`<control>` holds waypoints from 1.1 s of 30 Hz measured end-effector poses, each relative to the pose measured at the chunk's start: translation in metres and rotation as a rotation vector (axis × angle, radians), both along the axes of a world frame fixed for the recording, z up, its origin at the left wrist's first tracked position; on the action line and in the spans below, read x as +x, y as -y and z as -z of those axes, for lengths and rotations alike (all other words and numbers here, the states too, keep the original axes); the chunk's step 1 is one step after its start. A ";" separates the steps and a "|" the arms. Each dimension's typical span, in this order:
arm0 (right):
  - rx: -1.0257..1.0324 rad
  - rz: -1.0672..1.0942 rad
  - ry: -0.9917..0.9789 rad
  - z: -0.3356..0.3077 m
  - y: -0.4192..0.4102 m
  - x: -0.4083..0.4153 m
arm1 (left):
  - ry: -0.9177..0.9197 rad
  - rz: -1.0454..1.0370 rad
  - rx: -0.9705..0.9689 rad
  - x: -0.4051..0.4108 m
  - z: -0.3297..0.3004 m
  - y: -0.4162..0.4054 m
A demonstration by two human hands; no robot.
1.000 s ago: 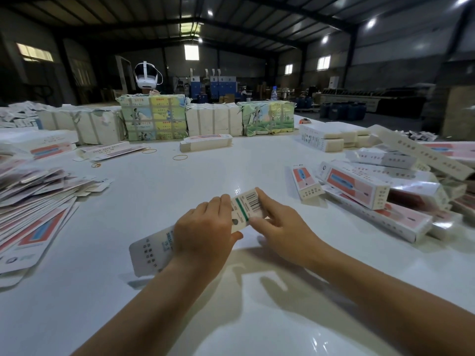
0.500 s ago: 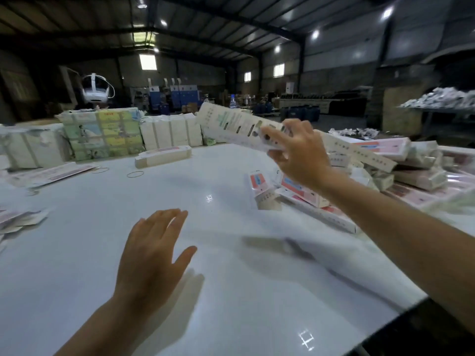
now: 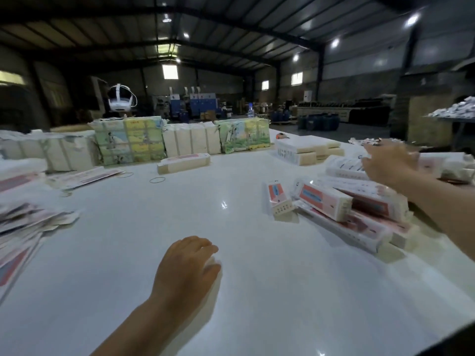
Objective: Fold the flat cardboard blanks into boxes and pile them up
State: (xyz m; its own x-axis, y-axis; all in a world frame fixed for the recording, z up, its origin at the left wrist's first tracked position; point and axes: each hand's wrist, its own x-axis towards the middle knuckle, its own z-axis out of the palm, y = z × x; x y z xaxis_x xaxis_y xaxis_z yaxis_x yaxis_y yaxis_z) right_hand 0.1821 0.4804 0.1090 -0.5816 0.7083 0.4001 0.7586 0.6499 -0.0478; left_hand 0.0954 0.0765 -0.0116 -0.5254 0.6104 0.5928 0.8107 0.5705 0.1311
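Glossy white tabletop [image 3: 231,253]; slim rectangular folded cardboard boxes [image 3: 354,204], heaped; left hand [image 3: 186,268] relaxed, empty; right hand [image 3: 388,163] blurred, grip unclear.

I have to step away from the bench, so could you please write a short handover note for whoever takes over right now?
Left hand: open, holding nothing, low over the white table.
Right hand: over the pile of folded boxes at the right; too blurred to tell its grip.
Flat blanks: fanned out at the left edge.
Done: several boxes folded and piled.
Left: take the next blank, fold it, add it to the pile.
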 end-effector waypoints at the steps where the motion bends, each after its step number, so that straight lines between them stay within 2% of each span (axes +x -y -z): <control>1: 0.058 -0.099 -0.102 -0.008 0.020 -0.010 | 0.053 -0.012 -0.013 0.000 0.000 0.001; 3: 0.131 -0.362 -0.262 -0.015 0.077 -0.028 | 0.141 -0.033 0.006 -0.003 0.002 0.003; 5: 0.095 -0.661 -0.342 -0.003 0.144 -0.043 | 0.184 -0.068 0.028 -0.006 0.005 0.008; 8: -0.040 -0.914 -0.265 0.047 0.218 -0.050 | 0.233 -0.091 0.007 -0.005 0.002 0.006; 12: -0.148 -0.913 -0.038 0.111 0.253 -0.058 | 0.323 -0.111 0.016 -0.005 -0.002 0.016; 15: -0.206 -0.937 -0.038 0.125 0.247 -0.062 | 0.399 -0.159 0.044 -0.015 -0.014 0.026; 19: -0.220 -0.953 -0.097 0.134 0.242 -0.067 | 0.458 -0.389 0.140 -0.060 -0.058 0.071; 23: -0.171 -0.976 -0.167 0.150 0.227 -0.082 | 0.304 -0.795 -0.033 -0.124 -0.102 0.177; 27: -0.190 -1.047 -0.295 0.153 0.230 -0.089 | 0.303 -1.152 -0.159 -0.161 -0.097 0.286; 29: -0.224 -1.096 -0.372 0.154 0.234 -0.090 | 0.315 -1.249 -0.258 -0.173 -0.085 0.315; 33: -0.236 -1.118 -0.416 0.152 0.237 -0.093 | 0.210 -1.321 -0.523 -0.196 -0.064 0.331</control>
State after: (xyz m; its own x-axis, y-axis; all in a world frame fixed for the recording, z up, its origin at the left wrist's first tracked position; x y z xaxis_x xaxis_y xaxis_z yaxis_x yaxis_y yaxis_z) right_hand 0.0891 0.2437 -0.0434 -0.7760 -0.0211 0.6304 -0.3156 0.8783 -0.3592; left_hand -0.1008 -0.2548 0.0521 -0.9168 -0.2654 0.2986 -0.3491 0.8955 -0.2759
